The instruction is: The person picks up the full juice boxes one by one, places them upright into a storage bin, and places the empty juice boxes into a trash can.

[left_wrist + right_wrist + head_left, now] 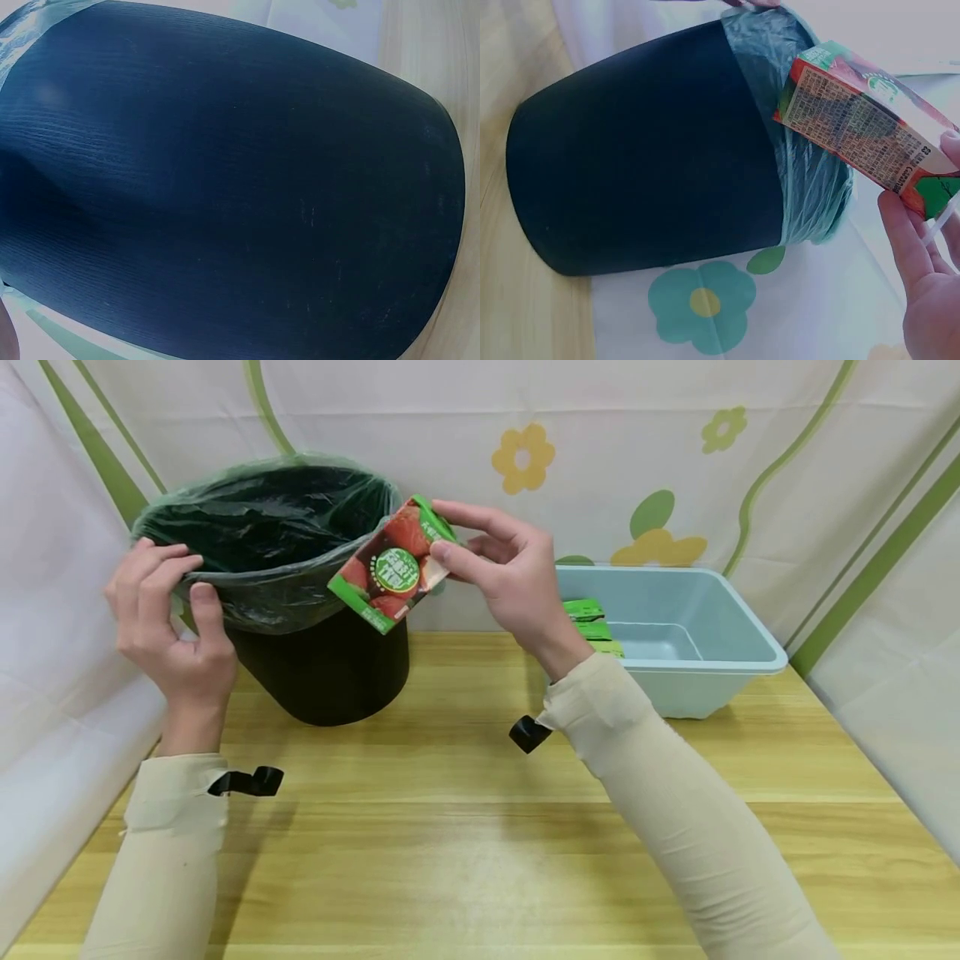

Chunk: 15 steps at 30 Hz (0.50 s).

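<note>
My right hand pinches a small red and green juice box by one end, thumb on the front. The box is tilted and overlaps the near right rim of a black trash bin. In the right wrist view the box's printed side shows, with a thin pale strip near the fingers. A green translucent bin liner is folded over the bin's rim. My left hand grips that rim at the left, fingers over the edge and thumb outside. The left wrist view is mostly the bin's dark wall.
A pale blue plastic basin stands at the right on the wooden table. Several green packets lie at its left end. Behind stands a white curtain with flower prints.
</note>
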Tool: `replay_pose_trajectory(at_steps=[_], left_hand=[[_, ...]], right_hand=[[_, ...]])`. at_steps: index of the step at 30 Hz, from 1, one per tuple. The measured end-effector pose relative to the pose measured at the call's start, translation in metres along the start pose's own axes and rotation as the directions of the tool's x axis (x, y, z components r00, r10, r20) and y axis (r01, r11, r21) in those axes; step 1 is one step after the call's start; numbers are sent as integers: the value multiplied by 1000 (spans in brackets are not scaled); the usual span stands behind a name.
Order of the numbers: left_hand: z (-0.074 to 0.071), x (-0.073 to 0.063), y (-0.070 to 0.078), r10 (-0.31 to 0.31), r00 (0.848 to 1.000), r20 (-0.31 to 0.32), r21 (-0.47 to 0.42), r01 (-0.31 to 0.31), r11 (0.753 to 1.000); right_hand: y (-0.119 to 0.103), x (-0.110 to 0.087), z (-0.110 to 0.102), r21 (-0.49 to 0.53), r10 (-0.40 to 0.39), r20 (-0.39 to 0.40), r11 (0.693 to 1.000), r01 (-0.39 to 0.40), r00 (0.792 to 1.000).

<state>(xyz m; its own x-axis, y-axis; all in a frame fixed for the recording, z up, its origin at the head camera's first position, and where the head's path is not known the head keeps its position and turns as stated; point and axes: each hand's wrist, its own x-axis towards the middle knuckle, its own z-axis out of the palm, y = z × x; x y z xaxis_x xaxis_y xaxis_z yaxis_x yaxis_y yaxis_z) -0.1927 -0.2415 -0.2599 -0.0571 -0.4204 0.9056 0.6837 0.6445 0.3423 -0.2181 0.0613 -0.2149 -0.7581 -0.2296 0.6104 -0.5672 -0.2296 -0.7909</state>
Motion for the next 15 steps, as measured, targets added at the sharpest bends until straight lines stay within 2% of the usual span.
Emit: replay_pose_trajectory(at_steps=[8,15], left_hand=[[0,0,-2,-4,1000,6,0,4,1000],[-1,0,-3,-9,1000,7,-2,9,1000]], right_hand=[[-13,9,6,40,22,-29,999,-20,999],[-25,16,14,132,39,-84,991,-28,996]])
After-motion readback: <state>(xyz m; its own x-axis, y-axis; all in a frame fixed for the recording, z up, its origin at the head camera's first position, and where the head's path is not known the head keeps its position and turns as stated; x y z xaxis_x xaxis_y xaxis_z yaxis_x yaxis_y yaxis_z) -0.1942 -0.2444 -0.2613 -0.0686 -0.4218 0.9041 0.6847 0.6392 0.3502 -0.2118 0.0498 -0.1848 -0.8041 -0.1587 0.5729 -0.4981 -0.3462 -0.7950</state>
